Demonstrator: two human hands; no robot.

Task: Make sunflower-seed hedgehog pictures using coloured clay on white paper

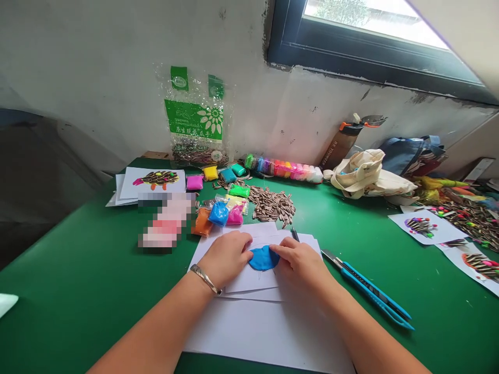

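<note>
A flat blue piece of modelling clay (264, 258) lies on a white sheet of paper (249, 283) with faint pencil lines. At its left edge my left hand (228, 255) rests, thumb on the clay and fingers on the paper, gripping nothing. My right hand (302, 259) presses its stretched index finger on the clay's upper right edge; the other fingers bend partly out of sight. Beyond the hands are small bags of clay, among them a blue bag (219, 213) and an orange bag (202, 222), beside a heap of sunflower seeds (273, 204).
Right of my right hand lies a blue utility knife (370, 291), blade end toward the papers. A dark pen (295, 234) touches the sheets. Seed-decorated pictures (159, 180) lie far left and right. A seed bag (198, 124), bottle (341, 140) and cloth bag (360, 174) stand along the wall.
</note>
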